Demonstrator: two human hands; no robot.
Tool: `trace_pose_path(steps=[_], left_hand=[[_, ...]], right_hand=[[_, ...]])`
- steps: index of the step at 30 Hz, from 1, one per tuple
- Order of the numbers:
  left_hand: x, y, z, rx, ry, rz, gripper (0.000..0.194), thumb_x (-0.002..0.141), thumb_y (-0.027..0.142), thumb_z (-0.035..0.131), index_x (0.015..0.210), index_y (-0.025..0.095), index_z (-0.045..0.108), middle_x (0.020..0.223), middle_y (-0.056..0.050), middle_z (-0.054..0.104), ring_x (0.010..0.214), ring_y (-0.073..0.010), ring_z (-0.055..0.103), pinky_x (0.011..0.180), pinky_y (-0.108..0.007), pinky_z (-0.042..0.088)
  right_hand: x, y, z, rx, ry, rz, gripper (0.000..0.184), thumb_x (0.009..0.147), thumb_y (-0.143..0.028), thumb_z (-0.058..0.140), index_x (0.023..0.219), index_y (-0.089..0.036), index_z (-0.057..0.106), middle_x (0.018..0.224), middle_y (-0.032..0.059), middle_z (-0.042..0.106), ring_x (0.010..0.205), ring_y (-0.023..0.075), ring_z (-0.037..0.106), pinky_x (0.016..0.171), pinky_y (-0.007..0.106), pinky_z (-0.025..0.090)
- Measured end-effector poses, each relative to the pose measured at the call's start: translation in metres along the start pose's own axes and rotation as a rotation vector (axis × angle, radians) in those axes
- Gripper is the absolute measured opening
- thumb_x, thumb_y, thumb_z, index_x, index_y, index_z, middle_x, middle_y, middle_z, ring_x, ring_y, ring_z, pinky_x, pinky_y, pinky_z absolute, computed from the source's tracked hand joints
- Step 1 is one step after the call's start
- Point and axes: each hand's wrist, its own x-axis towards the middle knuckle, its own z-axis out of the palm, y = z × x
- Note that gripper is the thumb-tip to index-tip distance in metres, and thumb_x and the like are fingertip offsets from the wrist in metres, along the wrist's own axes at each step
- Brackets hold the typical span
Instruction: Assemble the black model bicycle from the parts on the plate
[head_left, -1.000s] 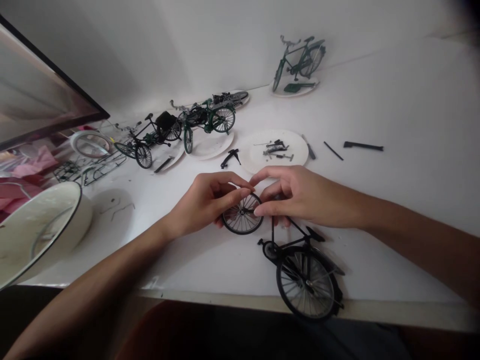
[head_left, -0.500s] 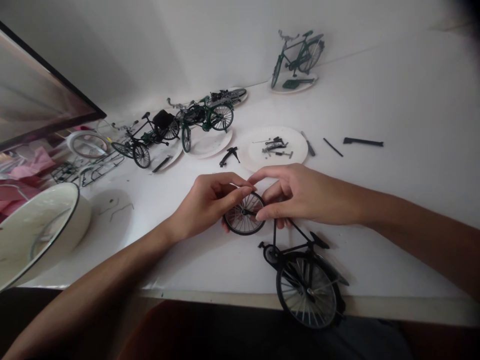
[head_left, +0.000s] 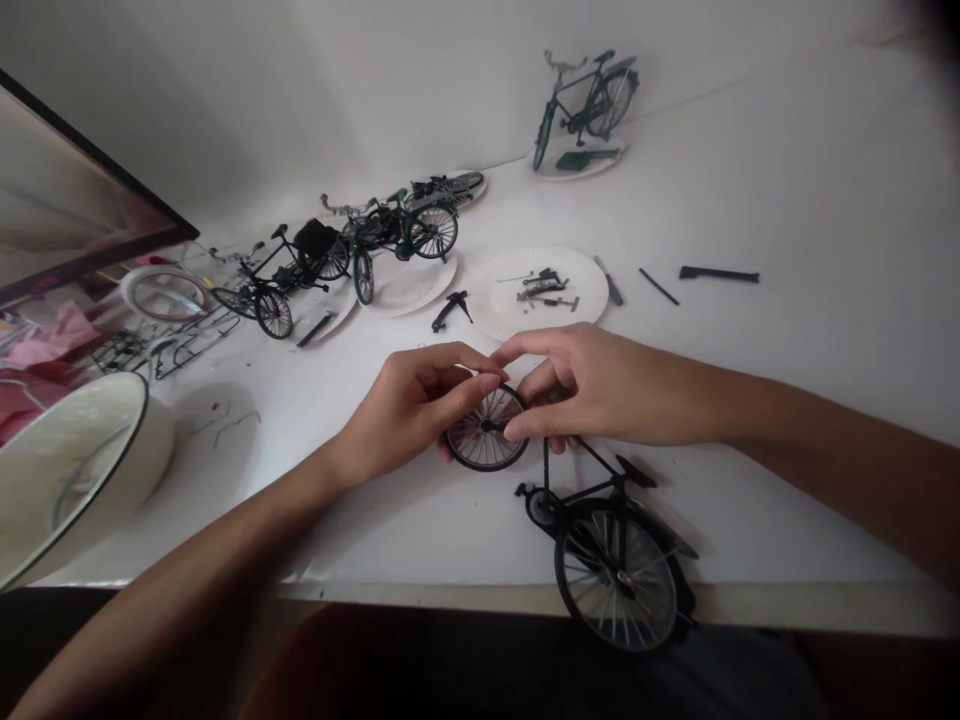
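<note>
A black model bicycle (head_left: 616, 575) lies at the near edge of the white table, its rear wheel reaching over the edge. My left hand (head_left: 420, 405) is closed on the small spoked front wheel (head_left: 484, 448), thumb and fingers pinching the tyre's top. My right hand (head_left: 600, 385) grips the bicycle's front end, with the thumb tip at the wheel hub. The fingers hide the fork and most of the joint, so I cannot tell whether the wheel is fixed there. Just beyond my hands, a white paper plate (head_left: 487, 310) carries small dark parts (head_left: 551, 285).
Dark strips (head_left: 720, 274) and a forked black part (head_left: 451, 311) lie around the plate. Several model bicycles (head_left: 431, 232) stand at the back left, and a green one (head_left: 592, 100) at the back. An enamel basin (head_left: 139, 460) and a black-framed screen (head_left: 90, 190) are at left.
The view has shifted slightly, so the background sits a little further left. Both hands keep their grip on the wheel and bicycle, with hardly any movement.
</note>
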Motion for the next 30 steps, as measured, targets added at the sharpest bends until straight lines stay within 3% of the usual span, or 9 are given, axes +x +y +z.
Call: trace_pose_path(steps=[5, 12, 17, 22, 26, 30], left_hand=[[0.002, 0.000, -0.007, 0.019, 0.018, -0.014, 0.030, 0.097, 0.045, 0.063, 0.095, 0.015, 0.066, 0.065, 0.001, 0.061, 0.053, -0.0068, 0.055, 0.046, -0.015, 0.044], [-0.003, 0.005, -0.015, 0.080, -0.191, -0.151, 0.033, 0.097, 0.048, 0.062, 0.092, 0.016, 0.060, 0.065, 0.004, 0.053, 0.045, -0.0038, 0.044, 0.039, -0.014, 0.032], [-0.004, 0.009, -0.012, -0.002, -0.322, -0.215, 0.037, 0.099, 0.049, 0.059, 0.090, 0.014, 0.061, 0.066, 0.002, 0.056, 0.044, -0.0033, 0.046, 0.040, -0.014, 0.035], [-0.001, 0.008, -0.013, -0.138, -0.327, -0.236, 0.036, 0.099, 0.049, 0.060, 0.090, 0.014, 0.059, 0.063, 0.004, 0.055, 0.041, -0.0026, 0.047, 0.038, -0.011, 0.034], [-0.001, 0.004, -0.014, -0.211, -0.301, -0.230, 0.040, 0.097, 0.052, 0.062, 0.086, 0.014, 0.056, 0.063, 0.003, 0.056, 0.040, -0.0029, 0.046, 0.036, -0.012, 0.032], [-0.001, 0.003, -0.014, -0.232, -0.318, -0.213, 0.039, 0.097, 0.052, 0.061, 0.092, 0.014, 0.059, 0.066, 0.002, 0.057, 0.041, -0.0030, 0.046, 0.035, -0.012, 0.032]], right_hand=[[-0.002, -0.007, 0.001, 0.042, 0.013, 0.033, 0.060, 0.081, -0.038, 0.082, 0.134, -0.024, 0.058, 0.081, 0.0007, 0.077, 0.058, 0.0145, 0.067, 0.050, 0.026, 0.051], [0.000, -0.005, 0.000, 0.119, 0.045, 0.017, 0.047, 0.080, -0.034, 0.082, 0.121, -0.023, 0.060, 0.078, 0.0002, 0.076, 0.054, 0.0126, 0.065, 0.049, 0.026, 0.052], [-0.002, -0.008, 0.000, 0.113, 0.040, 0.066, 0.048, 0.080, -0.036, 0.082, 0.119, -0.022, 0.059, 0.082, 0.0018, 0.075, 0.057, 0.0130, 0.064, 0.049, 0.025, 0.051], [-0.004, -0.011, 0.001, 0.137, 0.020, 0.050, 0.037, 0.084, -0.041, 0.078, 0.110, -0.019, 0.063, 0.093, 0.0040, 0.074, 0.062, 0.0106, 0.063, 0.053, 0.023, 0.051], [-0.002, -0.009, -0.002, 0.173, -0.001, 0.067, 0.029, 0.093, -0.045, 0.067, 0.099, -0.017, 0.066, 0.080, 0.0026, 0.069, 0.063, 0.0126, 0.065, 0.053, 0.023, 0.050], [-0.001, -0.009, -0.005, 0.205, -0.056, 0.079, 0.037, 0.098, -0.051, 0.057, 0.089, -0.017, 0.063, 0.077, 0.0031, 0.069, 0.062, 0.0126, 0.065, 0.051, 0.023, 0.049]])
